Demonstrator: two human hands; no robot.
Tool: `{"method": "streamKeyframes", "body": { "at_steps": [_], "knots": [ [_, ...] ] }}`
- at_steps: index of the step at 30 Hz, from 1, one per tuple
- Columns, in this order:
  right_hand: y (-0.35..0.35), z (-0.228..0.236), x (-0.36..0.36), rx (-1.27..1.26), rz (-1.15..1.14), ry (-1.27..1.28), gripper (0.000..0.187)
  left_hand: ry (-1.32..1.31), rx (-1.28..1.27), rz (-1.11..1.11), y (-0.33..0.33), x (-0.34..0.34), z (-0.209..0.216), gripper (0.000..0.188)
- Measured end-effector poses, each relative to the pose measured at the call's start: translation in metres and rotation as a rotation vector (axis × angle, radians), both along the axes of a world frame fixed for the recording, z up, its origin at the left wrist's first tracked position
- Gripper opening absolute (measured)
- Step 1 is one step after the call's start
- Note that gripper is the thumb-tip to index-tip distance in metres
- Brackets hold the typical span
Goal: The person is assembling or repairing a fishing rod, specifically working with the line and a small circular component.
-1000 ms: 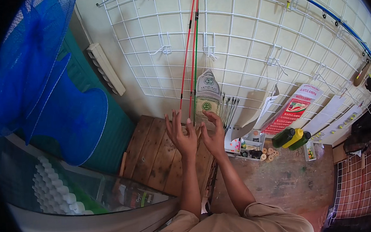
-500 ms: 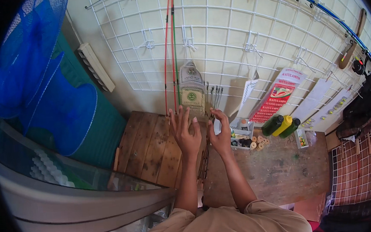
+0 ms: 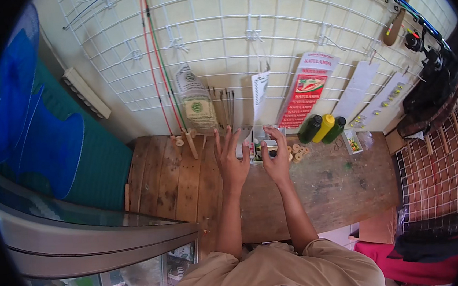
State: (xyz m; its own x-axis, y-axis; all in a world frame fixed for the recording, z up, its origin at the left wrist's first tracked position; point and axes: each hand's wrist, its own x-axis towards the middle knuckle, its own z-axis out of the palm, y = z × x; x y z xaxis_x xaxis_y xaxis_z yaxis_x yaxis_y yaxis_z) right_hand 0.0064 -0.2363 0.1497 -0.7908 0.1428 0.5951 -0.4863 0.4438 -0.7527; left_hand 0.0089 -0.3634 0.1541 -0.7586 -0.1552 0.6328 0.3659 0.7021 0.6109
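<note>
Raised over the wooden table (image 3: 324, 189), my left hand (image 3: 232, 161) has its fingers stretched up and spread, with nothing in it. My right hand (image 3: 276, 159) is beside it, thumb and fingers apart and likewise holding nothing. Between and behind the two hands lies a white compartment tray (image 3: 256, 154) of small parts, partly hidden by them. Just right of my right hand are several cork rings (image 3: 297, 152). Beyond them lean two dark green bottles (image 3: 309, 129) and a yellow bottle (image 3: 323, 128).
Thin red and green fishing rods (image 3: 158, 68) with pale handles stand at the left against a white wire grid (image 3: 220, 36). Paper packets (image 3: 196, 100) and a red printed strip (image 3: 305, 91) hang there. A small white box (image 3: 353, 142) holds colourful bits. Blue netting (image 3: 51, 141) hangs at far left.
The view has shifted rightward and down, so the rods, packets and bottles appear farther left and more of the rod handles shows. Both hands stay raised and apart, now in front of the tray.
</note>
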Motion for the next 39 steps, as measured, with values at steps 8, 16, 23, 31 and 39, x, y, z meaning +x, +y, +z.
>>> {"method": "streamKeyframes", "body": {
  "at_steps": [8,16,23,31,39],
  "knots": [
    [0.036,0.0,0.015,0.021,-0.03,-0.025,0.032,-0.054,0.059,-0.036,0.032,0.008,-0.018,0.028],
    [0.022,-0.007,0.01,0.076,-0.005,0.047,0.03,-0.067,0.044,0.013,0.014,0.009,-0.018,0.026],
    [-0.013,-0.008,0.003,0.038,0.124,-0.039,0.028,-0.129,0.089,0.076,-0.025,0.0,-0.023,0.022],
    [-0.043,-0.019,-0.023,0.105,0.252,-0.094,0.033,-0.121,0.085,0.038,-0.057,-0.027,-0.034,0.018],
    [-0.073,-0.038,-0.054,0.05,0.237,-0.101,0.046,-0.181,0.042,0.024,-0.071,-0.049,-0.044,0.022]
  ]
}}
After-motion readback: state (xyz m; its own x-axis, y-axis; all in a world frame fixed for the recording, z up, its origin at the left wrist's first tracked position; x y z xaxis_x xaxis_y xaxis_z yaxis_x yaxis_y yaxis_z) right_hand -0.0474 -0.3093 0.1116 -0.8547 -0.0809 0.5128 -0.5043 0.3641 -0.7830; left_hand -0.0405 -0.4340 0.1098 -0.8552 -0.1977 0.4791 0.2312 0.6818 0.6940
